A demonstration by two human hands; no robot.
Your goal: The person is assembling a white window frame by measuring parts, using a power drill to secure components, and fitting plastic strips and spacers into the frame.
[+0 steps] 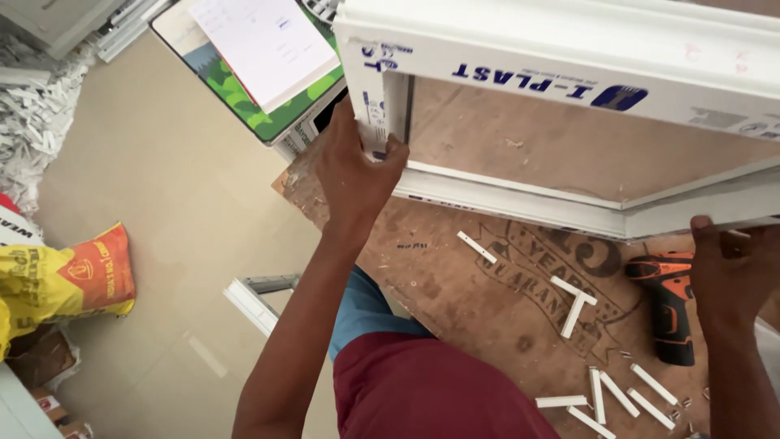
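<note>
A white frame (569,73) is tilted up off the plywood bench (487,293), its corners joined, so it looks assembled and is being lifted or turned. The left hand (353,175) is clamped round the frame's left upright; the right hand (727,272) grips its lower rail from beneath. An orange drill (670,301) lies idle beside short white offcuts (573,305). The frame's far side runs out of view, and the right fingers hide behind the rail
</note>
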